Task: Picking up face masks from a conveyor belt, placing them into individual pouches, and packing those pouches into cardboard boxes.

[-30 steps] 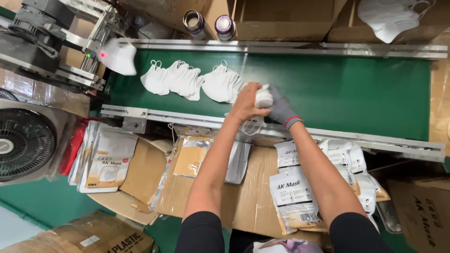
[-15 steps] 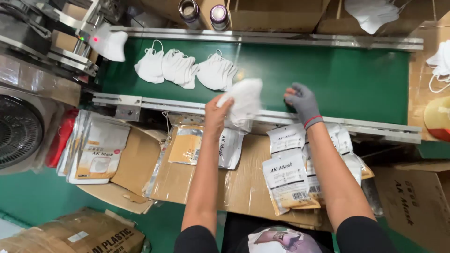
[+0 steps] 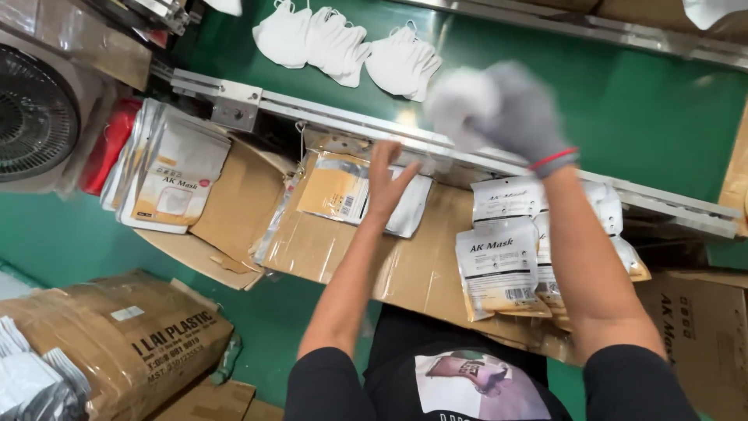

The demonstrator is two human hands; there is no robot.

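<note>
Head view, one moment at a packing line.

Right hand [image 3: 510, 117]: grey glove with a red cuff band, raised over the green conveyor belt [image 3: 623, 101]; fingers curled shut around a white mask [image 3: 460, 105], blurred, gripped from above so that it hung clear of the belt.

Left hand [image 3: 387, 181]: bare, fingers spread open, tips just touching the top pouch [image 3: 339, 187] of a loose stack on the cardboard-covered bench [image 3: 405, 265]; flat palm suited to pressing or sliding one pouch free.

Beyond the left fingers, on the belt: a row of white masks [image 3: 343, 51], overlapping like tiles, loops upward.

Below the right wrist: printed pouches [image 3: 499, 265], fanned face up, within easy reach of either hand.

Well to the left of the left fingers: a second pile of pouches [image 3: 167, 183] on a cardboard flap, and a round fan [image 3: 35, 117] at the edge.

Lower left: a brown carton wrapped in plastic [image 3: 132, 343].
</note>
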